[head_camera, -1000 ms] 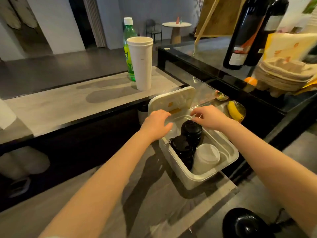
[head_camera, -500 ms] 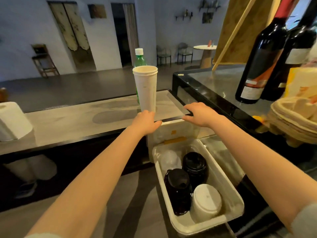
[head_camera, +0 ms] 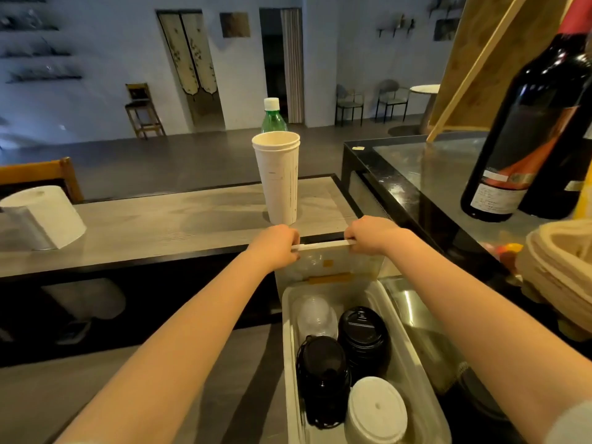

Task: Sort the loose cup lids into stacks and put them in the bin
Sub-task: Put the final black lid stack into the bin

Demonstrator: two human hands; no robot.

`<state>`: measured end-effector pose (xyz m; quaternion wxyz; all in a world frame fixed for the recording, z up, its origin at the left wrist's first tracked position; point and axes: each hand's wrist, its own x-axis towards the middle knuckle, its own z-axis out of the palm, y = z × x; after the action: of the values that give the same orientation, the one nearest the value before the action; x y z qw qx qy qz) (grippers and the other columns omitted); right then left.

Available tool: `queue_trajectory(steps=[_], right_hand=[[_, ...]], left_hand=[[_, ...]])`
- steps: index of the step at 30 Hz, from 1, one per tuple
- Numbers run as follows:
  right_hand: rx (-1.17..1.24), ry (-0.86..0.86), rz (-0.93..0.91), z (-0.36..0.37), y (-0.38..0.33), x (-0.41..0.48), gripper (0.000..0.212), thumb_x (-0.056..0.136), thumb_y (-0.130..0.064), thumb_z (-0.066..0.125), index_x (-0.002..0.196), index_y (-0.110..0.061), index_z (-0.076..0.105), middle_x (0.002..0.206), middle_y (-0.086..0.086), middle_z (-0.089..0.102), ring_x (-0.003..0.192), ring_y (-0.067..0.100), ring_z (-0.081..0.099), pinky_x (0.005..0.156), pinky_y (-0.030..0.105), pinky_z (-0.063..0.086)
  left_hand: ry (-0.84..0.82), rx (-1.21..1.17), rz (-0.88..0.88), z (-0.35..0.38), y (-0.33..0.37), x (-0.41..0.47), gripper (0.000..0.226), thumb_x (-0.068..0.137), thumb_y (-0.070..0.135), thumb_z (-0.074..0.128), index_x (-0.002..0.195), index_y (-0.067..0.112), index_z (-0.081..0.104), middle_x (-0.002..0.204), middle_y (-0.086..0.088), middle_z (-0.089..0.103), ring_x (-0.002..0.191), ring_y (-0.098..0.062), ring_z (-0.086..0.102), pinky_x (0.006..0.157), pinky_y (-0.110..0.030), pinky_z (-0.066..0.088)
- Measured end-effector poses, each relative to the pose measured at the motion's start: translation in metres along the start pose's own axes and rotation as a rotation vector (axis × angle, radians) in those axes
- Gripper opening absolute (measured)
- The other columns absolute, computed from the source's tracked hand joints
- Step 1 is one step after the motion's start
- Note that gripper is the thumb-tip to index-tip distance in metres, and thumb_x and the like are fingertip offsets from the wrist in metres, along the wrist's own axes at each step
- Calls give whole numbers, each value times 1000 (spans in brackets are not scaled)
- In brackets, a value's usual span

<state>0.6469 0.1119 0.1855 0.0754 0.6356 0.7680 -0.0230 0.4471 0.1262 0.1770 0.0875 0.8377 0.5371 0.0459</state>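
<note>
Firmly gripping the upright white plastic bin cover [head_camera: 333, 267] along its top edge: left hand [head_camera: 277, 248] curled over the left corner, right hand [head_camera: 371, 235] curled over the right corner, fingers wrapped round the rim. Below and nearer than both hands, inside the white rectangular plastic bin [head_camera: 407, 363], sorted cup lids: clear domed stack [head_camera: 315, 315] at the far end, two black stacks [head_camera: 362, 338] in the middle, white stack [head_camera: 374, 408] nearest. Just beyond the hands, on the grey wood-grain surface [head_camera: 160, 225], tall nested white paper cups [head_camera: 278, 184].

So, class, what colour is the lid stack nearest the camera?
White: the nearest lid stack, best in the head view.
</note>
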Motion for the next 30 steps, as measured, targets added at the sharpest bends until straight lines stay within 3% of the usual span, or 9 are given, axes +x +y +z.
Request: queue_trajectory(steps=[3,6,9,12,16,22,25,30], right_hand=[[-48,100,16,1,-1,-3,11,92,-24,53,81,-23,54,84,-4,56,79,18,56,66,29,44],[-24,169,51,-2,2,-8,12,92,-29,52,89,-21,60,89,-3,58,82,18,57,69,33,51],[78,269,81,-17,3,-19,15,94,-32,51,96,-20,60,96,-3,54,89,19,53,77,39,50],[163,420,91,-31,-2,-35,15,93,-27,52,99,-17,62,99,2,56,91,21,55,81,41,51],[194,590,63,-40,-12,-63,16,92,-17,54,104,-16,64,103,3,59,100,21,53,83,35,47],[143,794,64,-35,-23,-107,14,88,-9,58,99,-13,65,96,4,58,92,23,50,73,29,36],[121,916,21,-23,-29,-130,14,80,-1,63,91,-9,66,87,8,59,82,29,52,67,35,39],[151,1063,-1,12,-45,-168,20,79,-6,47,84,-9,66,81,8,57,75,25,49,63,35,38]], left_hand=[[102,-17,10,3,3,-3,15,89,18,60,103,16,60,108,-4,62,101,-22,58,88,-35,51],[182,-102,28,-1,2,-7,8,89,17,60,96,15,57,108,-3,60,103,-21,56,88,-34,50],[244,-282,18,-15,1,-15,6,88,19,60,87,19,53,95,1,58,96,-20,56,75,-29,46],[209,-451,22,-37,1,-26,9,87,26,62,93,21,57,91,4,58,88,-14,55,67,-21,40],[171,-584,68,-57,6,-47,27,93,36,52,112,19,60,105,4,57,101,-14,52,85,-28,43],[315,-621,216,-59,21,-92,26,95,29,49,117,18,59,111,7,55,105,-7,48,89,-24,38],[357,-634,291,-50,25,-113,22,95,26,51,114,20,59,111,9,53,101,-3,46,86,-17,36],[347,-643,418,-22,28,-148,13,92,23,55,104,27,56,99,13,50,93,4,48,76,-1,35]])
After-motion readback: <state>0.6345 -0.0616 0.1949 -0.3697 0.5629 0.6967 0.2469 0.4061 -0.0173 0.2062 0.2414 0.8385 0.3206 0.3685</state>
